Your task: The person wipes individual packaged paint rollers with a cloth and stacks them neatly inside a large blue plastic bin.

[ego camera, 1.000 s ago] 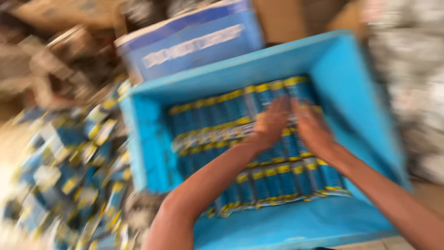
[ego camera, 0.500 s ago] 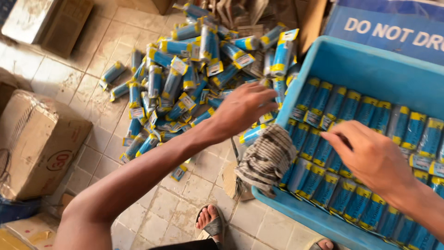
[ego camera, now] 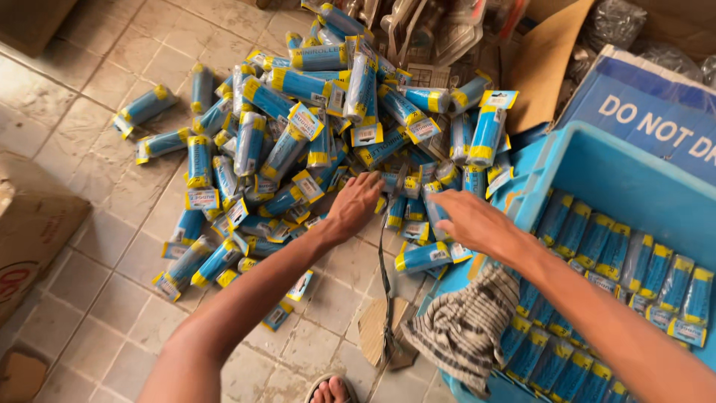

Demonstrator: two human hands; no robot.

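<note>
A big heap of blue tube packets with yellow ends [ego camera: 298, 127] lies on the tiled floor. My left hand [ego camera: 355, 203] reaches into the near edge of the heap, fingers spread over the packets, holding nothing I can see. My right hand [ego camera: 471, 221] stretches toward the same packets from the right, fingers extended, empty. At the right stands a blue plastic crate [ego camera: 597, 168] with several of the same packets lined up in rows inside. A striped cloth [ego camera: 466, 328] hangs over the crate's near corner.
A brown cardboard box [ego camera: 33, 224] sits at the left. A blue printed board [ego camera: 649, 104] leans behind the crate, with cardboard and clear plastic trays [ego camera: 440, 30] at the top. A strap [ego camera: 385, 283] lies on the floor above a foot in a sandal [ego camera: 335, 389].
Both hands have left the crate and swung left to the heap on the floor. The view has turned with them toward the heap.
</note>
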